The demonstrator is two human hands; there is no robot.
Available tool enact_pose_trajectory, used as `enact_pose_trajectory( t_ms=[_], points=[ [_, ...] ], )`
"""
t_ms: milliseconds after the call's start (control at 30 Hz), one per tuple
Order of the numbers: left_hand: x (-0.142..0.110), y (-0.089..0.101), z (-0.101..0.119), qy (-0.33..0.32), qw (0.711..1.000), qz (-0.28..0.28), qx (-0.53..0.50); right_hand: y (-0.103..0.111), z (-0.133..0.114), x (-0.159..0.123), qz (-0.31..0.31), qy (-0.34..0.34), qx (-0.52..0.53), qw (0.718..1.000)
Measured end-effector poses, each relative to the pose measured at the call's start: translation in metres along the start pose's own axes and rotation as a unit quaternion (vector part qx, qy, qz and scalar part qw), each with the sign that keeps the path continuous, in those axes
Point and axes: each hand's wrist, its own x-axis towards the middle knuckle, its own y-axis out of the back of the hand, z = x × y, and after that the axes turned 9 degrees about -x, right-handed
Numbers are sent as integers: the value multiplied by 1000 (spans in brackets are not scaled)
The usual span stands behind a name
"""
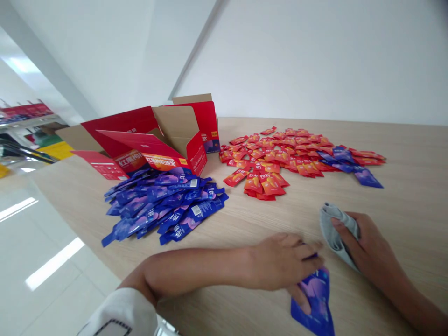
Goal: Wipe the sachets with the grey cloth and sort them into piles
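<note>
My left hand (280,261) reaches across the front of the table and grips a blue pouch (317,298), thumb on its face and fingers curled over its top end. My right hand (371,242), just to the right, is closed round a folded grey cloth (331,224), held a little apart from the pouch. A heap of blue pouches (157,203) lies left of my left hand. Beyond my hands spread many red sachets (269,182), and a few more blue pouches (367,176) rest on their right end.
Behind the blue heap stand open red cardboard boxes (171,156) with flaps raised, and another red box (206,121) is at the back. A white wall (315,60) rises behind the wooden table (413,186). The table's left edge drops to a shiny tiled floor (42,233).
</note>
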Motion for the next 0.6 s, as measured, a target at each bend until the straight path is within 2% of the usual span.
enact_pose_trajectory(
  t_ms=[133,233,600],
  points=[
    [0,12,-5,-84,995,-49,-23,-4,5,1,0,12,4,1000],
    [3,18,-9,-111,991,-62,-47,-5,6,2,-1,26,10,1000],
    [-5,38,-19,-31,995,-83,-52,-2,1,1,-17,24,24,999]
  ],
)
